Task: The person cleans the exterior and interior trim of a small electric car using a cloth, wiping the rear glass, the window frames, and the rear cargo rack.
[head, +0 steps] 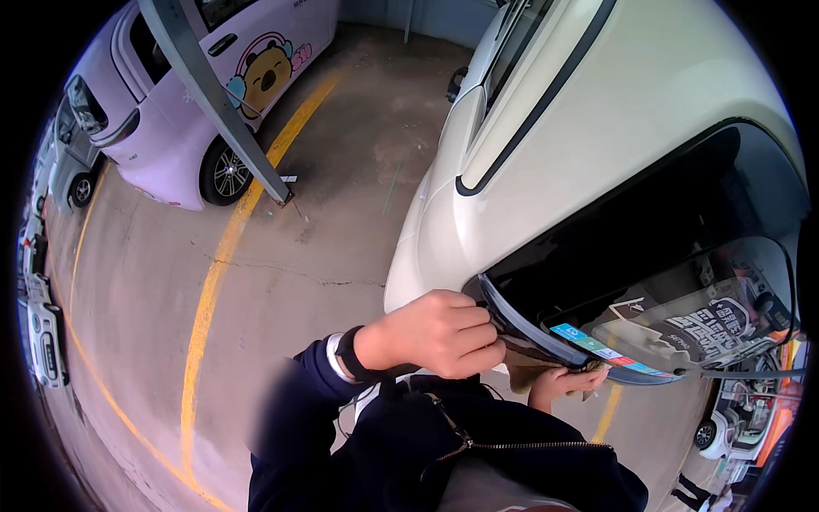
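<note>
My left hand [441, 336], with a black band on the wrist, is curled at the lower left corner of a cream-white car [576, 147]. Its knuckles face up, and whatever lies under the fingers is hidden. Lower and to the right, my right hand [563, 384] is just below the bottom edge of the car's dark window [614, 243]. Brown cloth [524, 376] shows beside and under its fingers, partly covered by the hand. A strip of coloured stickers [608, 352] that bears writing runs along the window's lower edge, above my right hand.
A lilac van [173, 141] with a cartoon animal on its door is parked at upper left. A grey metal post [217, 102] slants down before it. Yellow lines [208, 307] mark the concrete ground. Several other vehicles [48, 342] line the left rim. A person's legs [692, 493] show at lower right.
</note>
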Demonstrator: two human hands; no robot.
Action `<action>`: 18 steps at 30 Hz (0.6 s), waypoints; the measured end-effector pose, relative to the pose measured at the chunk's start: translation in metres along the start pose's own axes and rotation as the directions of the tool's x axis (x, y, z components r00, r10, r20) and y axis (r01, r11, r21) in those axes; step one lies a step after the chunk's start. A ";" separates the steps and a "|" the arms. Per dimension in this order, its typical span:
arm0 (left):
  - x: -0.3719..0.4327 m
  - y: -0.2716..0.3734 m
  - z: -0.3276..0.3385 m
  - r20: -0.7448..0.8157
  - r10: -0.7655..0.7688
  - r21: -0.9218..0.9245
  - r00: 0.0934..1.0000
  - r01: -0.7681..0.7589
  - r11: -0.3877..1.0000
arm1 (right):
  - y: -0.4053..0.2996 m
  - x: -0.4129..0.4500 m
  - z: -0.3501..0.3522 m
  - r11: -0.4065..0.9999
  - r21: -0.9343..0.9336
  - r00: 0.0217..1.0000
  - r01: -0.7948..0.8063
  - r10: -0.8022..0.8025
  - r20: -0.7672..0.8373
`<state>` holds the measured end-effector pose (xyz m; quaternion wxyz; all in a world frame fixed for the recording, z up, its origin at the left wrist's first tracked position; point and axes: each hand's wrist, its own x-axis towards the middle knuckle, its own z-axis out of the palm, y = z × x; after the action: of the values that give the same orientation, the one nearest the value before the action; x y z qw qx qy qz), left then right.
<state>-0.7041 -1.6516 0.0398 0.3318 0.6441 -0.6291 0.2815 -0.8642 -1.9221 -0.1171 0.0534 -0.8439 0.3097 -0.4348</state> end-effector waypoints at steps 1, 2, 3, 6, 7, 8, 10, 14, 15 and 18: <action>0.017 -0.016 -0.028 -0.182 0.034 -0.002 0.983 -0.034 0.999 | -0.002 -0.003 0.000 1.000 0.002 1.000 0.002 -0.002 -0.030; 0.034 -0.023 -0.058 -0.279 0.042 -0.010 0.959 -0.046 0.999 | -0.005 -0.007 0.001 0.999 -0.036 0.999 -0.003 0.001 -0.046; 0.045 -0.020 -0.089 -0.366 -0.021 -0.057 0.931 0.000 0.998 | -0.021 -0.011 0.005 0.999 -0.022 0.998 -0.026 0.025 -0.050; 0.056 -0.002 -0.139 -0.434 -0.172 -0.276 0.884 0.051 0.960 | -0.053 -0.023 0.025 0.997 0.051 0.992 -0.057 0.062 -0.106; 0.056 -0.009 -0.140 -0.439 -0.147 -0.315 0.886 0.001 0.949 | -0.061 -0.024 0.031 0.996 0.083 0.990 -0.046 0.057 -0.130; 0.055 -0.017 -0.140 -0.448 -0.110 -0.350 0.887 -0.061 0.935 | -0.072 -0.025 0.037 0.992 0.118 0.980 -0.055 0.076 -0.183; 0.054 -0.040 -0.140 -0.473 -0.056 -0.411 0.879 -0.164 0.897 | -0.080 -0.024 0.038 0.997 0.038 0.977 -0.063 0.069 -0.200; 0.050 -0.078 -0.149 -0.491 0.027 -0.510 0.870 -0.313 0.801 | -0.091 -0.028 0.044 0.995 -0.037 0.974 -0.094 0.084 -0.211; 0.049 -0.087 -0.157 -0.489 0.049 -0.523 0.871 -0.337 0.783 | -0.109 -0.025 0.045 0.991 -0.032 0.974 -0.131 0.123 -0.192; 0.051 -0.122 -0.156 -0.494 0.091 -0.610 0.865 -0.420 0.672 | -0.121 -0.029 0.044 0.974 -0.074 0.950 -0.216 0.192 -0.247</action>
<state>-0.5711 -1.5631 0.1673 0.6344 0.2949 -0.6862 0.1992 -0.7849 -1.8159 -0.1215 0.0182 -0.7508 0.4208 -0.5089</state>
